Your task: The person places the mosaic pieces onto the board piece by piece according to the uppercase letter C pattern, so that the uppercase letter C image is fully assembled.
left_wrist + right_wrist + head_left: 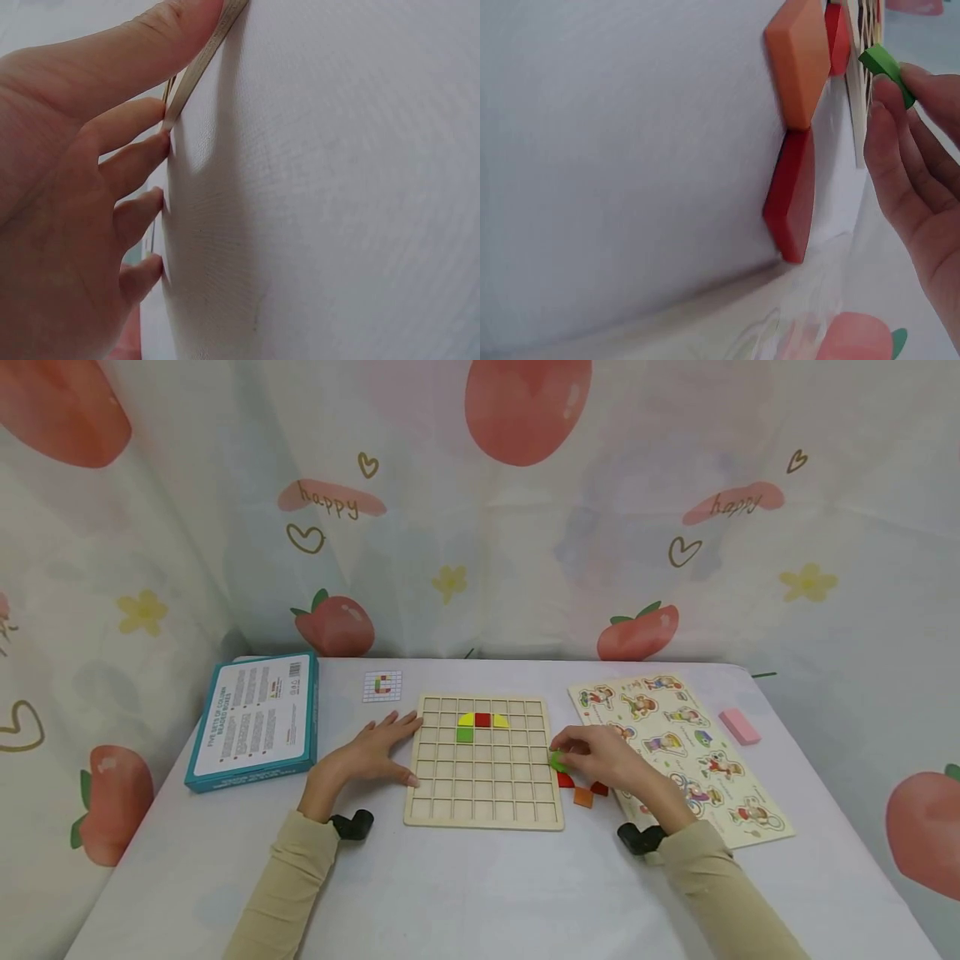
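Note:
A wooden grid board [483,827] lies in the middle of the table. On it a red square [482,720] sits between two yellow rounded-corner pieces [500,722], and a green square [465,735] lies below the left one. My left hand [372,752] rests its spread fingers and thumb along the board's left edge. At the right edge, my right hand [600,753] pinches a small green block [885,66] between thumb and fingertips, raised above the table. Close under that hand lie an orange block [582,797] and two red blocks [565,781], partly covered in the head view.
Left of the board stand a blue-edged box [251,718] and a small card [382,686] with a coloured grid pattern. To the right, a picture puzzle board [675,735] reaches under my right forearm, with a pink block [739,727] beyond it. A patterned curtain [487,543] hangs behind.

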{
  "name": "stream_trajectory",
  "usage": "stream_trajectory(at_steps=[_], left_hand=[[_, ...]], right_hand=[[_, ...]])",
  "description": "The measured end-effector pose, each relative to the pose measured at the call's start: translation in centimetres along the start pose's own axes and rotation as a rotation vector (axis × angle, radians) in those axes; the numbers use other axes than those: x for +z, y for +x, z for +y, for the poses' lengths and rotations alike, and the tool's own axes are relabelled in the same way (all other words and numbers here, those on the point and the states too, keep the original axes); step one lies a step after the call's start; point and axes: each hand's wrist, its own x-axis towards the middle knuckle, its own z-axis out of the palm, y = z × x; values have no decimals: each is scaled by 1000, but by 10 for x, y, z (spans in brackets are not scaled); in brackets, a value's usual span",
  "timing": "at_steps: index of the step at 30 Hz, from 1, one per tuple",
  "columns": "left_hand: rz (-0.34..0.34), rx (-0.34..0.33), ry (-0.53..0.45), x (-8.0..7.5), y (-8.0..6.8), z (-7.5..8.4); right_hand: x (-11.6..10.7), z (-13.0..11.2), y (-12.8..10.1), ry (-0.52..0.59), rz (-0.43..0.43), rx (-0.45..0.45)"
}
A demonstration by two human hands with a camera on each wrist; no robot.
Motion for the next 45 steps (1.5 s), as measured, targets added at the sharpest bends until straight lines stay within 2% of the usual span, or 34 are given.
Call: stream_trajectory(at_steps=[8, 18, 31, 39, 45], left_hand=[[9, -5, 0, -1, 1, 0], [4, 3, -7, 1, 0, -1], [3, 15, -7, 1, 1, -3], [8, 18, -2, 1, 1, -4], [3, 16, -1, 2, 2, -5]], right_hand=[[10, -8, 12, 122, 19, -15], [25, -28, 26, 255, -20, 4], [40, -50, 53, 212, 8, 8], [51, -63, 65, 209, -17, -9], [58, -72, 72, 199, -47, 18]])
